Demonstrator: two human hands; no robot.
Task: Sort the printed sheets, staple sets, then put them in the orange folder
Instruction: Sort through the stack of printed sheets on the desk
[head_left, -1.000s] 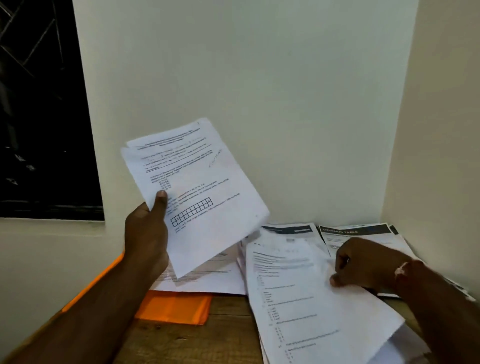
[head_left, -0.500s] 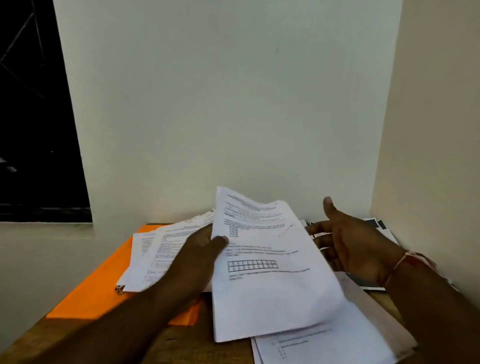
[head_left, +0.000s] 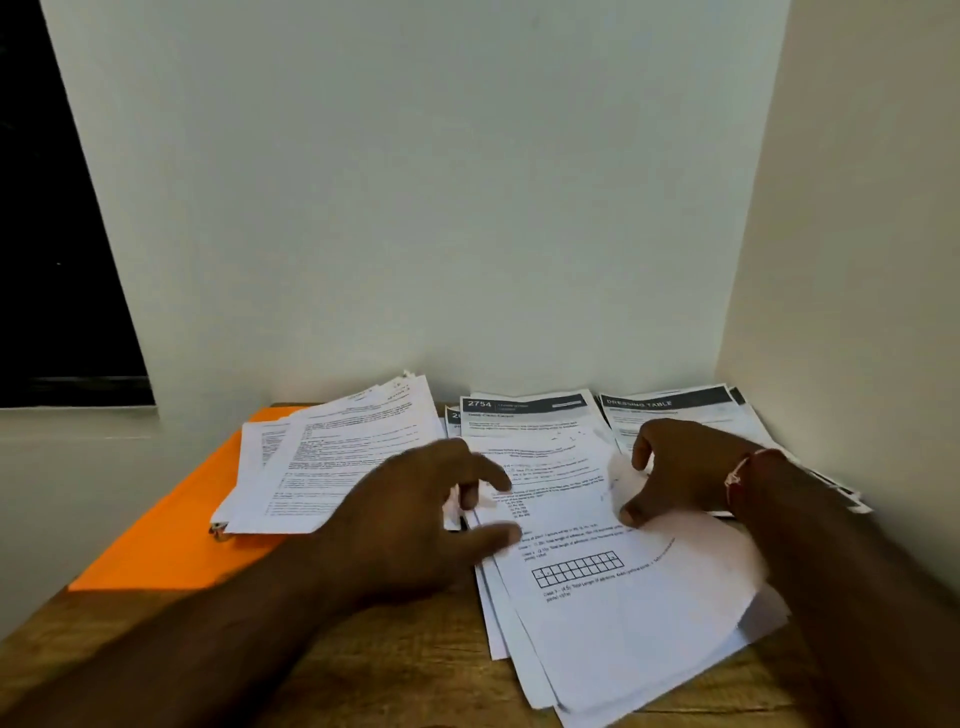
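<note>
The printed sheet with a small grid lies on top of a loose pile in the middle of the wooden table. My left hand hovers at the pile's left edge with its fingers spread and holds nothing. My right hand rests on the upper right of that sheet, thumb and fingertips arched down onto the paper. The orange folder lies flat at the left, with another stack of printed sheets across its right side.
Sheets with dark headers lie at the back: one marked 2754 and one marked DRESSING TABLE. A small metal object peeks out under the left stack. White walls close in behind and on the right; a dark window sits at the left.
My left hand brought the grid sheet down from the air onto the middle pile and let go of it. My right hand opened, then came down on the sheet.
</note>
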